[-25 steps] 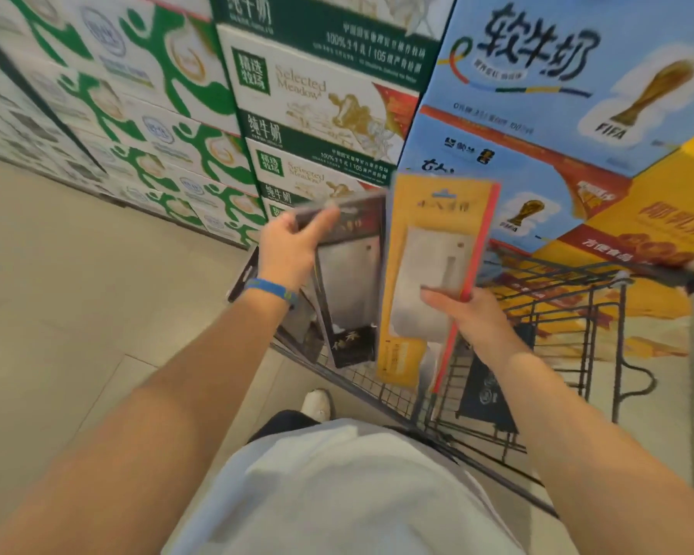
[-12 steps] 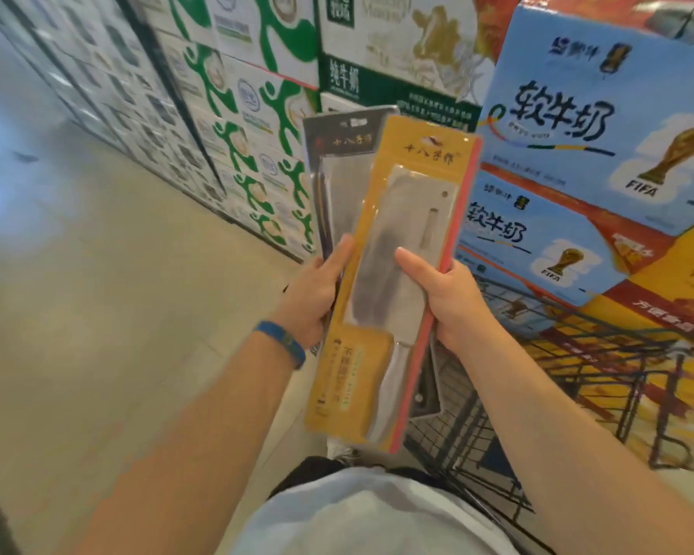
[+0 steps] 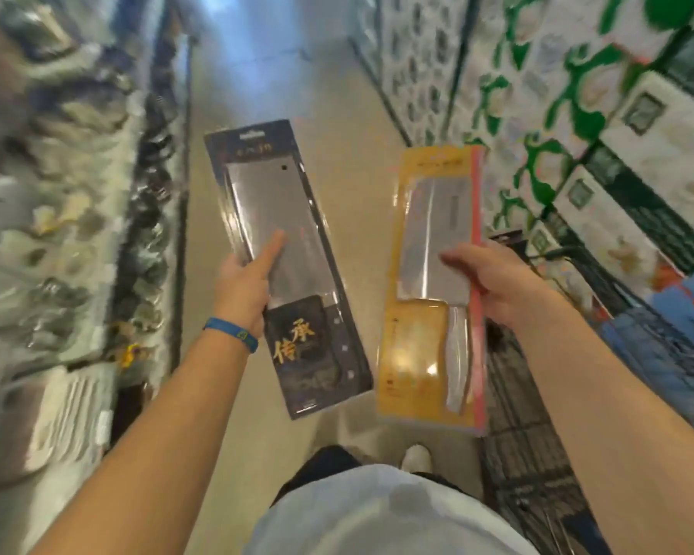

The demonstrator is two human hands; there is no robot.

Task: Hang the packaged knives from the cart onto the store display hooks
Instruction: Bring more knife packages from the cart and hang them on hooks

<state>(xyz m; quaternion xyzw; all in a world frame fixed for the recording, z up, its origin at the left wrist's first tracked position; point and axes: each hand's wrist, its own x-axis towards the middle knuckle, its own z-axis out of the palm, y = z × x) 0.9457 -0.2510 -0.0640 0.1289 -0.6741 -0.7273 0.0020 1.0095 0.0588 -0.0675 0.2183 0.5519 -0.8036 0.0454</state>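
Note:
My left hand, with a blue wristband, grips a cleaver in a black package at its left edge, thumb across the blade window. My right hand grips a cleaver in a yellow package with a red right border, fingers over the blade. Both packages stand upright in front of me, a hand's width apart, their hang holes at the top. The wire cart is at the lower right, partly hidden behind my right arm. The store display on the left is blurred; I cannot make out its hooks.
Stacked green-and-white milk cartons line the right side of the aisle. The beige tiled floor runs straight ahead between the two sides. My white shirt and a white shoe show at the bottom.
The view has swung left from the carton stacks to the aisle. The two packages, overlapped half a second ago, are now held apart, black on the left and yellow on the right.

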